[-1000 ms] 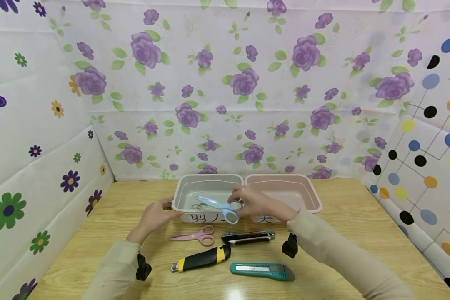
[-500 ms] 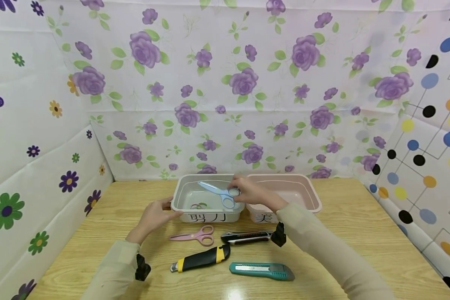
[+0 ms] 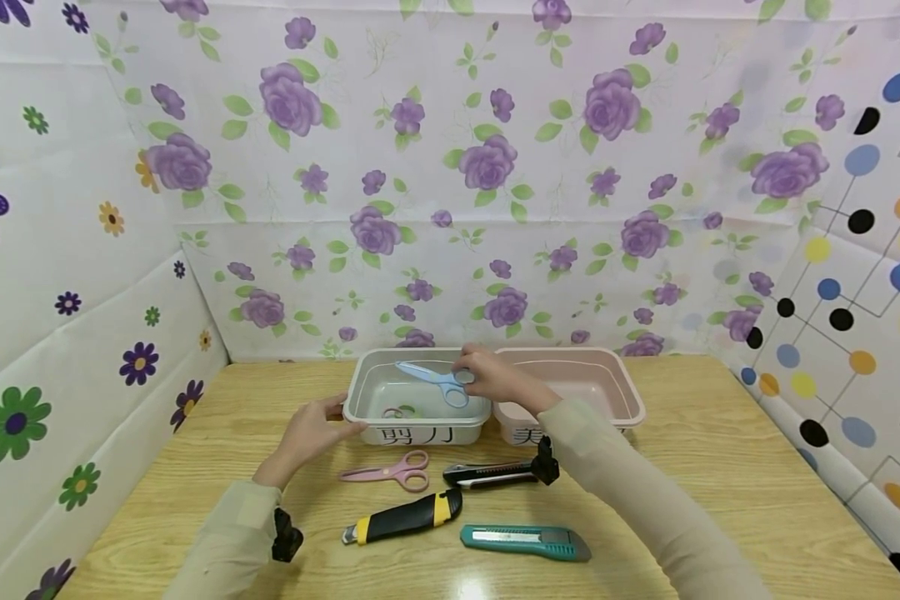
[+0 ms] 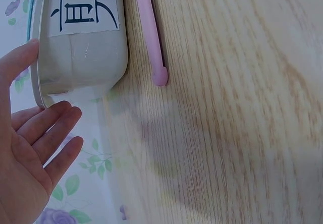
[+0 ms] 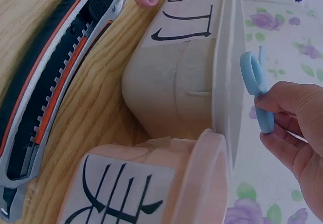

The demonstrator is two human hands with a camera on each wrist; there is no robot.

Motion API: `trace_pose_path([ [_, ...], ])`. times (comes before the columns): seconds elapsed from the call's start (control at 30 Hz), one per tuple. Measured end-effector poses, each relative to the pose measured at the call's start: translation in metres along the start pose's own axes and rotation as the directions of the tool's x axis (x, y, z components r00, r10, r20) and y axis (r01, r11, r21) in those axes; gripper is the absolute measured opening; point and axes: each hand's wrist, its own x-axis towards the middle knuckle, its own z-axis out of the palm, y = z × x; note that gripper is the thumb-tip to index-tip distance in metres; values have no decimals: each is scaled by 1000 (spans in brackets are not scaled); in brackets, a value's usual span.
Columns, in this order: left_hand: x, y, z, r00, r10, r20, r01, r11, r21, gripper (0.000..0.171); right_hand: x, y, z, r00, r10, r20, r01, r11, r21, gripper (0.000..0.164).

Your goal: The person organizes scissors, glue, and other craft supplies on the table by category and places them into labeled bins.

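Observation:
In the head view my right hand (image 3: 495,377) pinches the light blue scissors (image 3: 423,372) by the finger loops. The blades point left over the inside of the grey-white bin (image 3: 360,379). The right wrist view shows thumb and fingers gripping a blue loop (image 5: 251,72) beyond the bin's rim. My left hand (image 3: 311,435) is at the bin's left front corner, thumb touching the rim (image 4: 35,77) and the other fingers loosely extended beside the wall. Inside that bin lies a small item with a pink loop (image 3: 392,412) and some green, mostly hidden.
A pink bin (image 3: 630,396) stands right beside the grey-white one. In front lie pink scissors (image 3: 390,472), a black-and-silver utility knife (image 3: 487,475), a black-and-yellow utility knife (image 3: 405,518) and a teal utility knife (image 3: 525,542). Patterned cloth (image 3: 420,183) walls the wooden table.
My right hand has carried the blue scissors back and slightly left, from over the front rim to over the bin's inside. The left hand has stayed at the corner.

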Motion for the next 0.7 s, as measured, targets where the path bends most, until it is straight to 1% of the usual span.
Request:
trace_pose_path([
  [0.23,0,1,-1,1000,-1,-7,1,1000,-1,71,2,2,6,1000,-15,5,15,1000,5,29],
  [0.53,-1,0,-1,1000,8,-11,-8,1000,-6,71,0,1,14,997,-72,1,71,997,26,27],
  [0.6,0,-1,0,1000,9,-8,-9,1000,-12,70,0,1,14,998,-60,13,60,998,30,29],
  [0.7,0,0,0,1000,6,-4,-6,1000,-16,70,0,2,13,999,-11,33,10,999,35,33],
])
